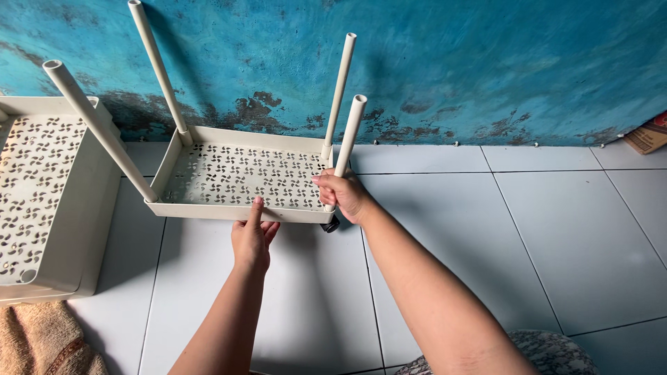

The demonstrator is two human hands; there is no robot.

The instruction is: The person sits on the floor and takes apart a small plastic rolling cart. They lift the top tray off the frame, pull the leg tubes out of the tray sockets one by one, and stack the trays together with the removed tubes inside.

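- Tray (240, 173) on white floor (556, 229), four poles fitted upright at corners; small dark caster (330, 225) under near right corner.
- Right hand (344, 194) closed round near right pole (347, 142).
- Left hand (251, 239) presses front rim, fingers flat, gripping nothing.
- Second tray (42, 194) close on left, blue wall (451, 62) just behind; open tile to right.
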